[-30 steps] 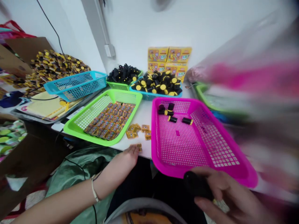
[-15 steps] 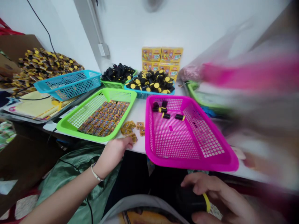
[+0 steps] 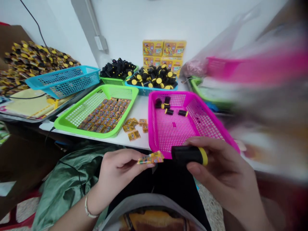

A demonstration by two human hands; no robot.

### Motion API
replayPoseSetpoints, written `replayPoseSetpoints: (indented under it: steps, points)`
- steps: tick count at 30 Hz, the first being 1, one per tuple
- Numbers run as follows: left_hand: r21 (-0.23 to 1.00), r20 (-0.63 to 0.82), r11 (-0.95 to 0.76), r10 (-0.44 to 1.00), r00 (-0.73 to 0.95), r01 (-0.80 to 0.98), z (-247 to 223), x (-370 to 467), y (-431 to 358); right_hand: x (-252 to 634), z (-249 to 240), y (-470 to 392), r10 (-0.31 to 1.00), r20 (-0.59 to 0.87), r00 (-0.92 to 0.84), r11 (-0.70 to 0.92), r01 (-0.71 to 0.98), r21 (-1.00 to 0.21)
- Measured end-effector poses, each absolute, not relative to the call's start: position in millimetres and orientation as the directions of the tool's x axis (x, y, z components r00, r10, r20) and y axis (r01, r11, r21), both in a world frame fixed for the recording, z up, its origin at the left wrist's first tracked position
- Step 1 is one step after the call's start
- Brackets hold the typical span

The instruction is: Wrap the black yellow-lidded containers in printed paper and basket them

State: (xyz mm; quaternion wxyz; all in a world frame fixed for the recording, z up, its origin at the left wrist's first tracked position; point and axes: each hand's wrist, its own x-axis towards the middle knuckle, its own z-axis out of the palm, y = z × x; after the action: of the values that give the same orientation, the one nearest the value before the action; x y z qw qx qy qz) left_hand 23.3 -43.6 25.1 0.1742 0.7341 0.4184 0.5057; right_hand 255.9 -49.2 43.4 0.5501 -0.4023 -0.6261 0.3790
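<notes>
Pinched between the thumb and fingers of my left hand (image 3: 120, 166) is a small yellow printed packet (image 3: 152, 158). My right hand (image 3: 221, 173) grips a black cylinder with a yellow rim (image 3: 189, 155), lying on its side, its dark end facing the packet. A short gap separates the two. Beyond my hands stands a pink basket (image 3: 151, 128) with several black-and-yellow cylinders (image 3: 183, 113) in it. More yellow packets (image 3: 133, 135) lie on the white table between that basket and a green basket (image 3: 60, 123), which holds rows of small wrapped pieces (image 3: 106, 115).
At the back, a blue basket (image 3: 141, 92) is heaped with black-and-yellow cylinders, beside a green one (image 3: 110, 81) of black parts. Yellow boxes (image 3: 156, 48) are stacked against the wall. Another blue basket (image 3: 69, 85) sits left, before a large pile of cylinders (image 3: 33, 61). Blurred plastic fills the right.
My left hand has lifted a yellow packet off the table and brought it toward me. My right hand has raised the black cylinder up and leftward, close to the packet.
</notes>
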Motion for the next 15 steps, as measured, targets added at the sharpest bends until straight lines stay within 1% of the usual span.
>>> replayPoseSetpoints:
  steps: [3,6,8,11,13,15]
  points:
    - [0.629,0.623,-0.668,0.739,0.256,0.398,29.6,24.4,-41.6,255.0,54.2,-44.4,0.922,0.387,-0.023,0.388,0.106,-0.916]
    - [0.658,0.622,-0.673,0.739,0.259,0.338,28.8,26.1,-41.1,253.6,61.6,-44.7,0.947,0.322,-0.013,0.321,0.129,-0.938]
    - [0.689,0.611,-0.658,0.753,0.245,0.306,27.5,27.5,-41.8,251.1,64.0,-46.6,0.953,0.296,-0.065,0.302,0.114,-0.947]
    - [0.741,0.579,-0.627,0.778,0.245,0.241,26.5,28.7,-42.9,247.0,64.0,-47.9,0.935,0.314,-0.166,0.321,0.017,-0.947]
    - [0.771,0.557,-0.606,0.791,0.253,0.196,26.0,29.3,-43.1,245.7,62.3,-46.6,0.934,0.3,-0.193,0.301,-0.022,-0.953]
    - [0.779,0.57,-0.606,0.791,0.223,0.159,24.8,30.4,-42.8,245.7,59.8,-43.7,0.933,0.28,-0.226,0.28,-0.035,-0.959]
